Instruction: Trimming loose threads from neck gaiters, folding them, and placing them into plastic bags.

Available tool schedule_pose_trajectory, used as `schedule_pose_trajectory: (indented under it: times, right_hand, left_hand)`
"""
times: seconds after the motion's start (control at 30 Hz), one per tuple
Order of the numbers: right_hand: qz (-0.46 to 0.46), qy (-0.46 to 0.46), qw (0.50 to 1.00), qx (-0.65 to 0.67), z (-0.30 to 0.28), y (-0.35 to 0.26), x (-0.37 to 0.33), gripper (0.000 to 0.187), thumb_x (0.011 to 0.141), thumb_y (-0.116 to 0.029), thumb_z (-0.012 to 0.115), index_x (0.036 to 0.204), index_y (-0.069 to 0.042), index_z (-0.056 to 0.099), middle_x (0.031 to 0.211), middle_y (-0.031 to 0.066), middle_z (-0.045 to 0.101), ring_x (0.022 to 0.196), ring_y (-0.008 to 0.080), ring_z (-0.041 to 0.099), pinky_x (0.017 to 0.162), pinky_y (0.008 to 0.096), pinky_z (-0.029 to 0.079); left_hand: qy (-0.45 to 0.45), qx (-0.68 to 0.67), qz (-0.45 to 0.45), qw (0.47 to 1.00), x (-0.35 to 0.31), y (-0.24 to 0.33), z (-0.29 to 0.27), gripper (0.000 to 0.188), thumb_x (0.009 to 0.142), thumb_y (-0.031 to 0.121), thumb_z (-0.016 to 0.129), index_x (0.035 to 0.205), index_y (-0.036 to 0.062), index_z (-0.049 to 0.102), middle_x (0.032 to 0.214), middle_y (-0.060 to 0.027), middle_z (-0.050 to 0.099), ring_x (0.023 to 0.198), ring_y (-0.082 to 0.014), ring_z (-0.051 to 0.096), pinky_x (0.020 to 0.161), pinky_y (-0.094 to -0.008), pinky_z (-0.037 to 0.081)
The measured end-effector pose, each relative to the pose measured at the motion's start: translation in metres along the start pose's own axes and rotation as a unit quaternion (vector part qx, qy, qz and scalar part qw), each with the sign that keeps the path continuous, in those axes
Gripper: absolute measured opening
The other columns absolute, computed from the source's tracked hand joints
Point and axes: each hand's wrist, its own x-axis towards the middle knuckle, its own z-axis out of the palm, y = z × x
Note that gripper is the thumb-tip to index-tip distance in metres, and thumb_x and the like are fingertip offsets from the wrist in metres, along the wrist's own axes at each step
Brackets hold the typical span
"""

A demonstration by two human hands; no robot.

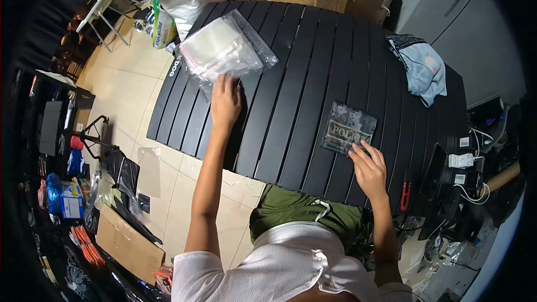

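A stack of clear plastic bags lies loosely fanned at the far left of the black slatted table. My left hand reaches to the near edge of this stack, palm down. Its fingers are stretched forward, with the tips on or just over the plastic. To the right lies a flat, square camouflage patch in grey and dark tones, with light lettering across it. My right hand rests at its near right corner, fingers extended and the tips touching the edge.
A light blue cloth lies crumpled at the table's far right. Near the right edge is a red-handled cutter. Beyond the table stands an open cardboard box. White cables and power adapters crowd the right side; a flattened cardboard sheet lies left on the floor.
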Motion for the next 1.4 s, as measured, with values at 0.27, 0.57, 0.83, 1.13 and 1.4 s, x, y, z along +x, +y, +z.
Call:
schedule_pose_trajectory:
  times: [0.27,0.57,0.83,1.13,1.4]
  right_hand:
    - [0.006,0.008,1.000,0.017,-0.001,-0.004,0.000,0.020,0.070,0.003,0.061,0.089,-0.003,0.064,0.102,0.0084,0.062,0.103,0.0289,0.053,0.082,0.0414,0.043]
    - [0.027,-0.003,0.999,-0.020,-0.011,0.000,-0.008,0.019,0.070,0.001,0.061,0.088,-0.004,0.065,0.104,0.0065,0.062,0.106,0.0264,0.052,0.089,0.0415,0.039]
    - [0.121,0.031,0.992,0.009,-0.047,-0.006,-0.018,0.015,0.074,-0.005,0.061,0.089,-0.003,0.064,0.102,0.0091,0.062,0.103,0.0294,0.052,0.089,0.0403,0.038]
    - [0.064,0.155,0.965,0.202,-0.037,-0.079,0.056,0.044,0.066,-0.001,0.065,0.108,0.002,0.051,0.112,0.0176,0.055,0.101,0.0312,0.053,0.089,0.0388,0.040]
    - [0.144,0.193,0.952,0.189,-0.020,-0.087,0.059,0.058,0.069,0.001,0.063,0.122,0.004,0.040,0.101,0.0194,0.060,0.092,0.0243,0.060,0.079,0.0308,0.047]
  left_hand:
    - [0.016,0.086,-0.004,0.996,0.027,-0.035,0.006,0.036,0.078,0.010,0.050,0.113,0.0027,0.049,0.121,-0.0182,0.046,0.113,-0.0341,0.043,0.095,-0.0383,0.035]
    - [-0.011,0.063,0.032,0.997,0.025,-0.024,-0.018,0.020,0.081,0.012,0.052,0.098,0.0105,0.062,0.085,-0.0138,0.063,0.077,-0.0315,0.060,0.070,-0.0370,0.048]
    - [-0.174,-0.595,-0.262,0.739,0.015,0.063,-0.083,0.034,0.079,-0.002,0.055,0.113,0.0001,0.050,0.091,-0.0101,0.061,0.090,-0.0175,0.059,0.077,-0.0261,0.049]
    - [-0.303,-0.748,-0.249,0.536,-0.001,0.160,-0.093,0.072,0.072,-0.011,0.052,0.135,0.0061,0.022,0.090,-0.0076,0.050,0.086,-0.0234,0.062,0.076,-0.0348,0.052]
    - [-0.263,-0.720,-0.215,0.605,-0.025,0.195,-0.092,0.072,0.080,-0.008,0.055,0.138,0.0071,0.015,0.098,-0.0203,0.061,0.089,-0.0198,0.061,0.077,-0.0274,0.051]
